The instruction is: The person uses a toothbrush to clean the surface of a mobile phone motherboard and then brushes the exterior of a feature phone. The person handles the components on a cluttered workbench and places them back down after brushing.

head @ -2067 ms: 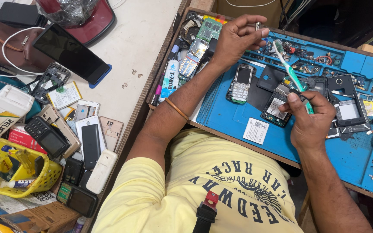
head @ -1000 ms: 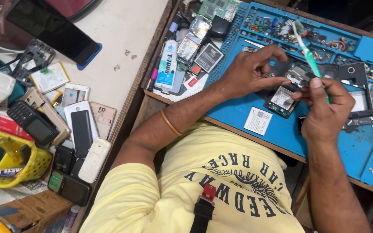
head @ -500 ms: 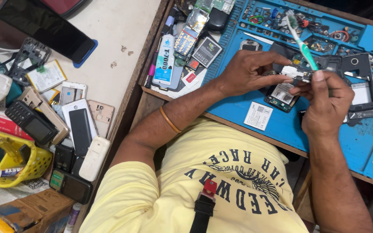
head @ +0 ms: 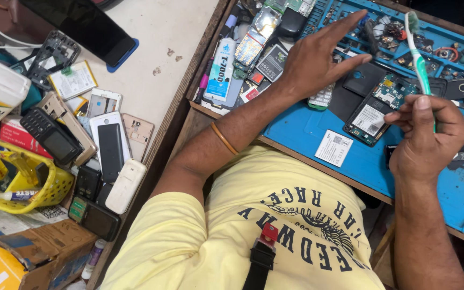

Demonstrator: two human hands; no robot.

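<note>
The white worktop point(head: 167, 32) on the left carries a yellow plastic basket point(head: 6, 182) at its near edge, with a row of loose black and white phone handsets point(head: 108, 150) beside it toward the wooden divider edge. Right of the divider lies the blue rubber repair mat point(head: 307, 129). The left hand point(head: 318, 59) rests over the mat's far-left part with its fingers spread wide and extended toward the far edge; it holds nothing and covers a white keypad phone point(head: 322, 98). Just right of that, the opened black phone with an exposed green circuit board point(head: 377, 110) lies flat mid-mat, its long axis running diagonally from near-left to far-right. The right hand point(head: 428, 137) is closed around a green-and-white plastic toothbrush point(head: 419, 53), held nearly upright, bristle head pointing to the mat's far edge.
</note>
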